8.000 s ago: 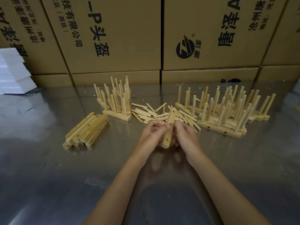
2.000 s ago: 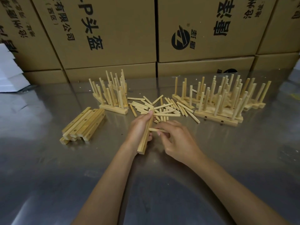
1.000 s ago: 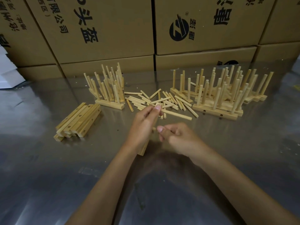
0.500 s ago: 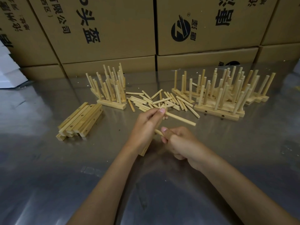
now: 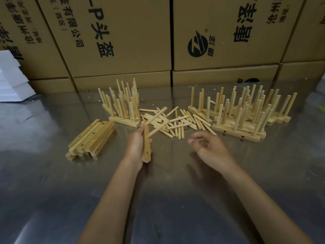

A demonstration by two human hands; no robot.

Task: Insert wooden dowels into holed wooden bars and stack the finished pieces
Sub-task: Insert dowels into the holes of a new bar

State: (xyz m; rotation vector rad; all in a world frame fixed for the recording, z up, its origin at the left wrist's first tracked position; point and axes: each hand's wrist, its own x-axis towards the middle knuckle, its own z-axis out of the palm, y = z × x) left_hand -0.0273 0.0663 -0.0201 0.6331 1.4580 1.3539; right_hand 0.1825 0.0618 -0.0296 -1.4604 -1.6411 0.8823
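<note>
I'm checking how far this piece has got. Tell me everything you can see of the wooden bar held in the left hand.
The wooden bar is a pale, square-edged strip of light wood, gripped by the left hand and held just above the metal table, its long axis running away from the person. One round hole shows near its close end. A single dowel sticks out from its far part, angled up and right. The right hand is apart from it, empty.

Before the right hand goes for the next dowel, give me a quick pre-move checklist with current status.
1. Bar gripped in left hand: ok.
2. One dowel stuck in the bar: ok; seating depth: cannot tell.
3. Free hole near the bar's lower end: ok.
4. Right hand empty, open: ok.
5. Loose dowels lying ahead of the right hand: ok.
6. Finished pieces clear of the reach path: ok.
</note>
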